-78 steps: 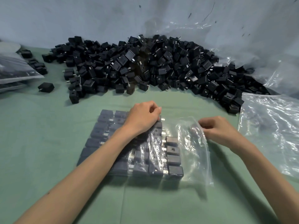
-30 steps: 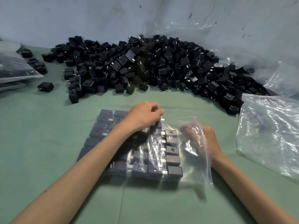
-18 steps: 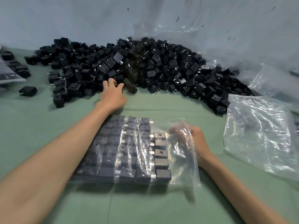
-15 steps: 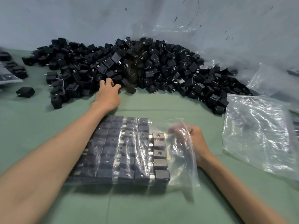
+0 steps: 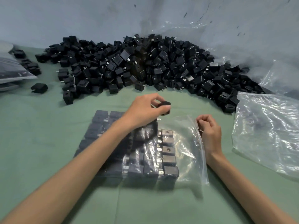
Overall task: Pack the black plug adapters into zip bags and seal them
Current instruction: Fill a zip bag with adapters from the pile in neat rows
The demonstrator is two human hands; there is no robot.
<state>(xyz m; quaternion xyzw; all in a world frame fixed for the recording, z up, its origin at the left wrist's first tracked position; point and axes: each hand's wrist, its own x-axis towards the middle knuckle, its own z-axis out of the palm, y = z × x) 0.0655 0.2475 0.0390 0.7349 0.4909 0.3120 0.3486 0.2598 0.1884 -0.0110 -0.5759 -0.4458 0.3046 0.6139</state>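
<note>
A clear zip bag lies flat on the green cloth, filled with neat rows of black plug adapters. My left hand hovers over the bag's far edge and pinches one loose black adapter. My right hand pinches the open mouth of the bag on its right side and lifts the top layer a little. A big heap of loose black adapters lies along the wall behind.
A stack of empty clear bags lies at the right. Filled bags lie at the far left edge, with a few stray adapters near them. The grey wall stands right behind the heap.
My left hand reached to the heap, took one adapter and came back over the bag. My right hand came out from inside the bag and now holds its open edge.
</note>
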